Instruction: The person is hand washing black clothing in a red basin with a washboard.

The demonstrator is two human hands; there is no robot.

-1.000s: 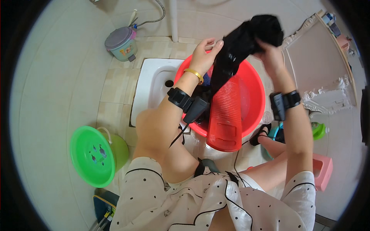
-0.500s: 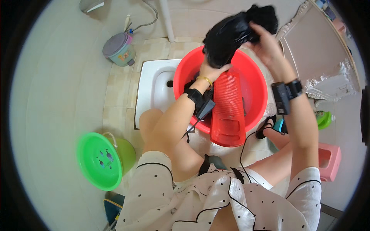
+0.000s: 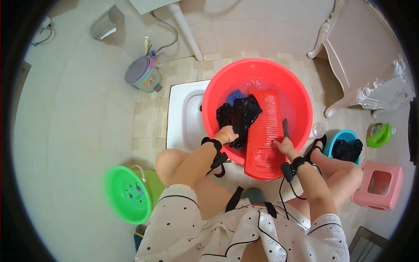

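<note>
A red washboard (image 3: 266,118) leans in a large red basin (image 3: 304,94) of water, its lower end over the near rim. My left hand (image 3: 227,134) is closed on the near edge of a wet black garment (image 3: 244,114), which lies bunched left of the board and partly over its ridges. My right hand (image 3: 286,146) grips the board's right edge, thumb on top; its other fingers are mostly hidden. Just beyond that hand a slim dark object (image 3: 285,128) stands against the board; its kind is unclear. Some blue cloth (image 3: 235,96) shows behind the garment.
Left of the basin is a white squat toilet (image 3: 176,118), with a lidded bin (image 3: 145,75) farther back. A green bucket (image 3: 152,187) stands near left. On the right are a blue basin (image 3: 336,136) holding black cloth, a green bottle (image 3: 379,135), a pink stool (image 3: 384,185) and an ornate cabinet (image 3: 366,56).
The black garment has come down from above the basin's far side into the basin. My right hand has let go of it and moved down to the washboard's edge.
</note>
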